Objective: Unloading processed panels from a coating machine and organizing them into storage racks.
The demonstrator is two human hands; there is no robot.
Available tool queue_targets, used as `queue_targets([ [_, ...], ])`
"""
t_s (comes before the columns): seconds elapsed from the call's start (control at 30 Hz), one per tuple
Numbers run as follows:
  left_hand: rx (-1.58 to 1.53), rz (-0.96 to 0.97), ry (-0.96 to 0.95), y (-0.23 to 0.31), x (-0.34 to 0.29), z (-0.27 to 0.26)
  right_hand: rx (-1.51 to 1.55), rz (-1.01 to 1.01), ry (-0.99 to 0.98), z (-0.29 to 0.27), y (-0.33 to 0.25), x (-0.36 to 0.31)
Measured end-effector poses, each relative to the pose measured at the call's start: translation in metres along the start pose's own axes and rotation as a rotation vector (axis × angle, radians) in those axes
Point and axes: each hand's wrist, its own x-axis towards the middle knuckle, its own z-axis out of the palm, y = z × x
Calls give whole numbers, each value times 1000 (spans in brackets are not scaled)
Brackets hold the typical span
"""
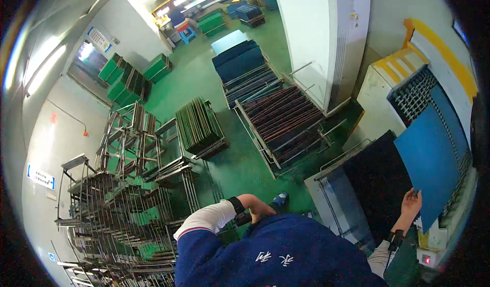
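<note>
A large flat blue panel [434, 154] lies tilted on the metal roller conveyor of a machine at the right. At the panel's near left edge, my right hand [411, 203] is closed with its fingertips on the rim. Below that hand and to its left, a rack [326, 197] holds dark panels [377, 185] leaning together. My left hand [261, 210] is bent in close to my waist, away from the panels. Its fingers are partly hidden against my dark blue clothing, so what they do does not show.
Wheeled racks of dark panels [283, 123] and a rack of green-edged panels [196, 126] stand ahead on the green floor. Metal rack frames [122, 200] crowd the left side. A white column [326, 37] rises beyond the machine. People sit at a far lit bench.
</note>
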Motion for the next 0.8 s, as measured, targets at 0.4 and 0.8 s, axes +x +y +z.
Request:
queue_targets([
  [0.4, -122, 153, -19, -2, -5, 10, -7, -23, -21, -23, -5, 27],
  [0.8, -57, 145, 47, -54, 10, 42, -61, -12, -1, -15, -13, 31],
])
